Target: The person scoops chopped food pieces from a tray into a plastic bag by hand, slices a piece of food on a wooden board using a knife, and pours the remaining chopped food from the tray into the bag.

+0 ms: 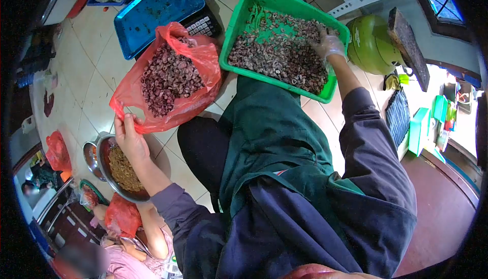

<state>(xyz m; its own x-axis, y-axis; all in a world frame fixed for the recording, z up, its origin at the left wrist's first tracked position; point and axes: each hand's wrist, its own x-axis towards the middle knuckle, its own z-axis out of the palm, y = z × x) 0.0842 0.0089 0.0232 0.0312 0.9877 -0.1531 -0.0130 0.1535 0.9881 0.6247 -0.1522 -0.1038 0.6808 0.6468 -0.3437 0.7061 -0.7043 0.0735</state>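
Observation:
My left hand [133,139] pinches the lower rim of a translucent red plastic bag [195,55]. Inside the gaping bag lies a heap of small purple-brown, ring-like pieces [170,78]; I cannot make out what food they are. In a clear glove, my right hand [328,45] reaches into the right end of a green plastic basin [284,78], its fingers spread among similar, paler pieces [277,55]. Some fingertips are hidden there. The bag rests on the floor, left of the basin.
A blue tray [152,17] sits on a scale with a keypad [201,26]. Green gas cylinders [371,42] stand behind and right of the basin. A metal bowl of brown mash [124,172] is by my left forearm. Another person in pink [134,264] sits at lower left near a red bag [123,217].

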